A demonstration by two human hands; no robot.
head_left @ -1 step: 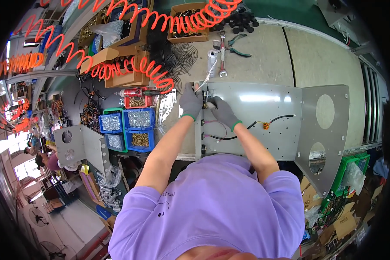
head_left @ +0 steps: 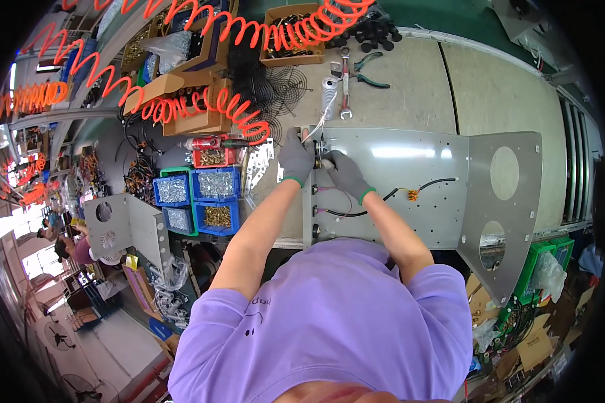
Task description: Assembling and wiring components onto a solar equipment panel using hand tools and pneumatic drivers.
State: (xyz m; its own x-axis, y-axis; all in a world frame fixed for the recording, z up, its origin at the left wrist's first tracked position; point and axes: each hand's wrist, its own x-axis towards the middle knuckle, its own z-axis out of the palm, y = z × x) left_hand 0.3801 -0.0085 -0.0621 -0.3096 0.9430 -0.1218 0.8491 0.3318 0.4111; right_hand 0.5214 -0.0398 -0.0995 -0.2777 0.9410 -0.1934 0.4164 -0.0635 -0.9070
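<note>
A grey sheet-metal panel (head_left: 396, 181) lies on the bench, with a bent flap bearing two round holes (head_left: 504, 201) at its right. Both my hands wear grey gloves with green cuffs and meet at the panel's upper left edge. My left hand (head_left: 296, 158) is closed at the edge flange, and a thin pale strip (head_left: 319, 124) sticks up from it. My right hand (head_left: 343, 173) pinches a small dark part (head_left: 319, 161) on the flange. Black and pink wires (head_left: 343, 208) run across the panel to an orange connector (head_left: 412, 195).
Blue bins of screws (head_left: 215, 183) and a red bin (head_left: 212, 156) stand left of the panel. An orange coiled hose (head_left: 215, 107) loops over cardboard boxes. A wrench (head_left: 345, 87), pliers (head_left: 370, 80), a white spool (head_left: 328, 94) and wire fan guards (head_left: 286, 84) lie behind. Another panel (head_left: 128, 228) stands lower left.
</note>
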